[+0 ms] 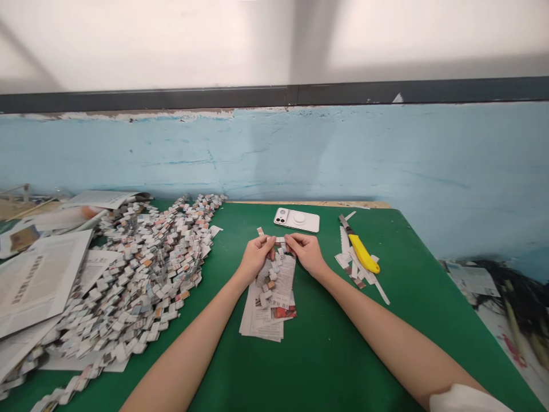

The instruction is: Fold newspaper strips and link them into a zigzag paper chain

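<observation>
My left hand (258, 254) and my right hand (305, 252) pinch opposite ends of a small folded newspaper strip (280, 240) near the middle of the table. From between them a short zigzag chain of folded paper (269, 281) hangs down or lies toward me; whether it joins the strip is hard to make out. Under it rests a small stack of cut newspaper sheets (261, 326). A single folded paper piece (259, 231) shows just beyond my left fingers. Both hands are closed at the fingertips.
A large heap of folded paper chain (150, 274) covers the table's left side, beside newspaper sheets (38, 280). A white phone (297, 220) lies beyond my hands. To the right, a yellow utility knife (362, 252) lies on paper strips (354, 266). A blue wall (171, 154) borders the green table (343, 355).
</observation>
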{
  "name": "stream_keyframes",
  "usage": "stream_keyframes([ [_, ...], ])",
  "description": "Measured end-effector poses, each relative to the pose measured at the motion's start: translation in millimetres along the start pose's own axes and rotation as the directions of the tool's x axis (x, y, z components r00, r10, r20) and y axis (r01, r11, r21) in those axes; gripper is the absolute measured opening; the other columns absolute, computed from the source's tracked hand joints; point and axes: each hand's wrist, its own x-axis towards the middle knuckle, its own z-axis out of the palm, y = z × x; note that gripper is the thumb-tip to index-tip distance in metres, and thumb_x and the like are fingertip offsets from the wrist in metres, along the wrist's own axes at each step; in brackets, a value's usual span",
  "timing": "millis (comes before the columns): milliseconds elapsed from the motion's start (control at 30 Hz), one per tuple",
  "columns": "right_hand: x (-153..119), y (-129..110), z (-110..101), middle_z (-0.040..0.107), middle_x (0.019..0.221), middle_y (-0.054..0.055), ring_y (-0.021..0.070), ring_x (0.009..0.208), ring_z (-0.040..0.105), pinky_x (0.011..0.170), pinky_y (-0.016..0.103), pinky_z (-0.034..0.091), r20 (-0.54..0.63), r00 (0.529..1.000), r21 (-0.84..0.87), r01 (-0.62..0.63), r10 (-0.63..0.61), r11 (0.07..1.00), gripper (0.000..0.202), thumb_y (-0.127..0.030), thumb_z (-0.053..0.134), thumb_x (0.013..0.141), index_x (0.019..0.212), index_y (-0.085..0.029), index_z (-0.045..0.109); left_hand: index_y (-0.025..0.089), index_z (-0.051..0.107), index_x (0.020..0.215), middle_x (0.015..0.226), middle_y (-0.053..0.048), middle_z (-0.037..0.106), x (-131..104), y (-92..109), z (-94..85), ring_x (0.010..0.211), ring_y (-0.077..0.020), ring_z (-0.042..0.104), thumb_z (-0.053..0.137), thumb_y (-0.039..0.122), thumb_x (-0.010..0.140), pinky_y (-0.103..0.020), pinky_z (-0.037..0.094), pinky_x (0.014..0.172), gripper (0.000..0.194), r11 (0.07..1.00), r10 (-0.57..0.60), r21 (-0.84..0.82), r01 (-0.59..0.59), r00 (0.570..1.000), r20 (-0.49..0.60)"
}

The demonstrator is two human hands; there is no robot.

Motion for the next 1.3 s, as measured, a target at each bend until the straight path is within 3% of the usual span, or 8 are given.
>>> stream_keyframes([
  [200, -1.7, -0.8, 0.8, 0.057, 0.063, 0.002, 0.0147, 0.059, 0.047, 0.056, 0.027, 0.039, 0.021, 0.999, -0.053, 0.050, -0.049, 0.997, 0.048, -0.058, 0.060, 0.091, 0.065, -0.018, 0.060, 0.017, 0.060, 0.077, 0.054, 0.002, 0.057, 3.3, -1.6, -2.0, 0.051, -0.0095, 0.045, 0.071, 0.054, 0.084, -0.023, 0.034, 0.054, 0.040, 0.995, 0.006, -0.099, -0.012, 0.998, -0.064],
  [433, -0.7, 1.2, 0.3, 0.051, 0.064, 0.000, 0.0143, 0.061, 0.045, 0.059, 0.027, 0.038, 0.086, 0.995, -0.053, 0.054, -0.049, 0.997, 0.047, -0.057, 0.054, 0.095, 0.067, -0.020, 0.053, 0.016, 0.060, 0.079, 0.054, 0.003, 0.056, 3.5, -4.6, -4.6, 0.050, -0.0094, 0.046, 0.071, 0.055, 0.084, -0.023, 0.034, 0.054, 0.040, 0.996, 0.005, -0.085, -0.005, 1.000, 0.002],
  [700, -3.6, 0.5, 1.6, 0.048, 0.061, 0.000, 0.0133, 0.057, 0.040, 0.054, 0.027, 0.033, 0.067, 0.994, -0.123, 0.091, -0.084, 0.988, 0.048, -0.055, 0.054, 0.096, 0.065, -0.019, 0.053, 0.017, 0.059, 0.079, 0.055, 0.003, 0.055, 3.0, -4.4, -4.7, 0.051, -0.0098, 0.045, 0.070, 0.054, 0.085, -0.023, 0.035, 0.055, 0.039, 0.996, 0.015, -0.086, -0.014, 1.000, 0.016],
  [900, -2.5, 0.0, 0.6, 0.054, 0.063, 0.000, 0.0138, 0.059, 0.045, 0.056, 0.027, 0.036, 0.093, 0.994, -0.080, 0.068, -0.060, 0.994, 0.049, -0.059, 0.052, 0.096, 0.067, -0.019, 0.057, 0.017, 0.059, 0.080, 0.054, 0.003, 0.055, 2.6, -3.3, -4.1, 0.051, -0.0097, 0.045, 0.070, 0.056, 0.084, -0.023, 0.035, 0.055, 0.041, 0.997, 0.015, -0.077, -0.015, 1.000, 0.000],
  [1300, -2.0, 4.3, 0.3, 0.049, 0.059, -0.001, 0.0137, 0.058, 0.043, 0.058, 0.027, 0.035, 0.135, 0.987, -0.130, 0.109, -0.092, 0.985, 0.050, -0.054, 0.049, 0.097, 0.061, -0.020, 0.050, 0.016, 0.060, 0.081, 0.055, 0.003, 0.055, 3.2, -6.7, -4.9, 0.051, -0.0091, 0.045, 0.072, 0.054, 0.084, -0.022, 0.034, 0.053, 0.040, 0.996, 0.017, -0.091, -0.015, 1.000, 0.023],
])
